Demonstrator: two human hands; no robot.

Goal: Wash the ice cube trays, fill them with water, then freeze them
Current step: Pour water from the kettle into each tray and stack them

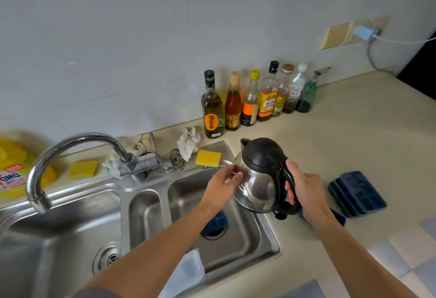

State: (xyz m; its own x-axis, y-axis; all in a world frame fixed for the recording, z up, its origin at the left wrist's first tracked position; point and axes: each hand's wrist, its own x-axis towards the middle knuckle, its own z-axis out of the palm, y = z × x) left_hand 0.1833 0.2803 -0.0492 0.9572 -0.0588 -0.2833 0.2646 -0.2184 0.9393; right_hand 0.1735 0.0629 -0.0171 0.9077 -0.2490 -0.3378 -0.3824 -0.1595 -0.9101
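Trays (pixel 356 192) stacked beside a held kettle

Blue trays lie stacked on the counter (pixel 358 137), at 3 o'clock from the kettle (pixel 258 179). The right hand (pixel 306 191) curls its fingers round the black handle. The left hand (pixel 223 188) rests loose, nearly straight fingers on the steel side, above the sink (pixel 184 191).

Beige countertop (pixel 354 146) is seen, with a steel sink (pixel 146 188) set into it at 8 o'clock. A row of seven bottles (pixel 253 99) is lined against the wall at 12 o'clock. Stacked blue ice cube trays (pixel 356 194) are laid flat at 3 o'clock of the sink. One yellow sponge (pixel 208 158) is placed on the sink's back rim, a crumpled white cloth (pixel 188 142) just behind it, and a drain strainer (pixel 177 156) beside them. A second sponge (pixel 82 168) and a yellow packet (pixel 11 168) are found at 9 o'clock.
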